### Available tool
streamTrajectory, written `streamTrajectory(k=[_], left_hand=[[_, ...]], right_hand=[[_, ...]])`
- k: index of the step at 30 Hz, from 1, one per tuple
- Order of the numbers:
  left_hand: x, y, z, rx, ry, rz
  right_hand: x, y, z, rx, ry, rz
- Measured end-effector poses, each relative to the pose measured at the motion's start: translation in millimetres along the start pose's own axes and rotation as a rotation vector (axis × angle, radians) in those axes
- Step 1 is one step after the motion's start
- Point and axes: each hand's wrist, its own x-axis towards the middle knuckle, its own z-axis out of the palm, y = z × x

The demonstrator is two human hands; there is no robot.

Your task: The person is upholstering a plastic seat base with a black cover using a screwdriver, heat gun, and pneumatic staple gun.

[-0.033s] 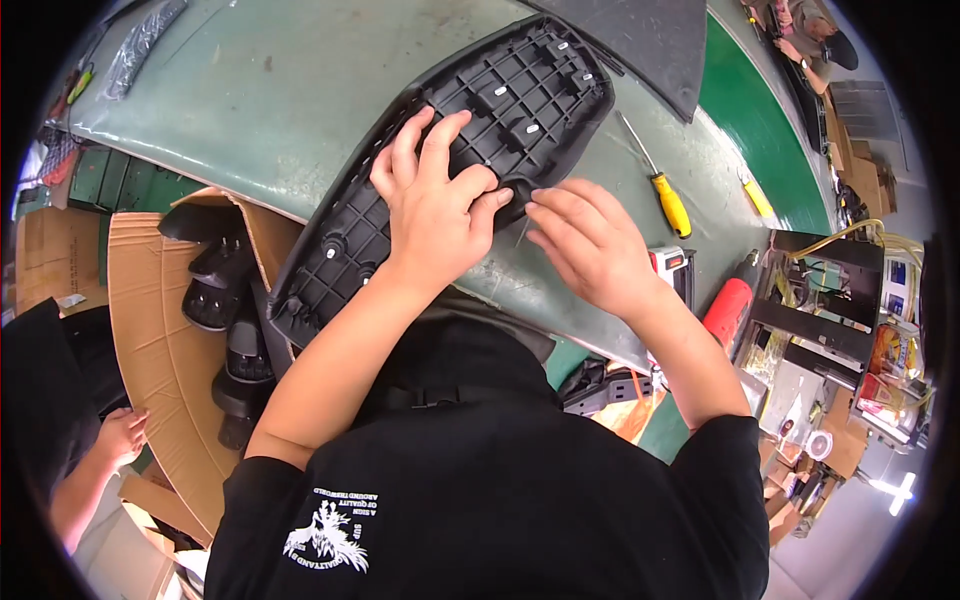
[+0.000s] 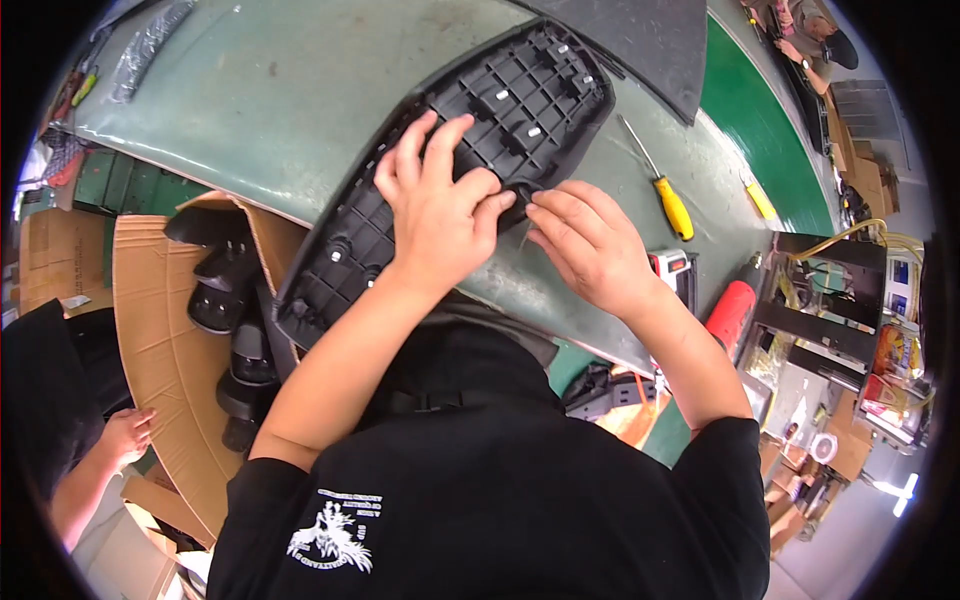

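Observation:
A long black seat (image 2: 478, 135) lies underside up at a slant on the workbench, showing its ribbed plastic base. My left hand (image 2: 435, 215) rests on the ribs, index and middle fingers stretched toward the far edge. Its thumb presses a bunched flap of black cover material (image 2: 518, 193) at the near side edge. On the other side of that flap, my right hand (image 2: 590, 240) pinches the material between thumb and fingertips. The two hands almost meet there. Part of the base is hidden under my left hand and forearm.
On the green workbench (image 2: 260, 110), a yellow-handled screwdriver (image 2: 673, 208), a staple gun (image 2: 675, 268) and a red tool (image 2: 731, 310) lie right of the seat. A dark sheet (image 2: 640, 50) is beyond it. An open cardboard box (image 2: 160, 330) with black parts stands left, beside another person's hand (image 2: 128, 437).

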Motion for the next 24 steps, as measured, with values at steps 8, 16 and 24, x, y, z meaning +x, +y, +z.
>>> streamTrajectory(k=[8,16,24], left_hand=[[6.3,3.2,-1.5,0.128,-0.062,0.016],[14.3,8.9,-3.3,-0.006,-0.025,-0.032],[19.0,-7.6,15.5,0.046,-0.074,0.271]], right_hand=[[33.8,12.7,0.1,0.048,-0.047,-0.139],[48.1,34.6,-6.8,0.290,-0.207,-0.037],[46.4,42.1,-1.8,0.330,-0.233,-0.026]])
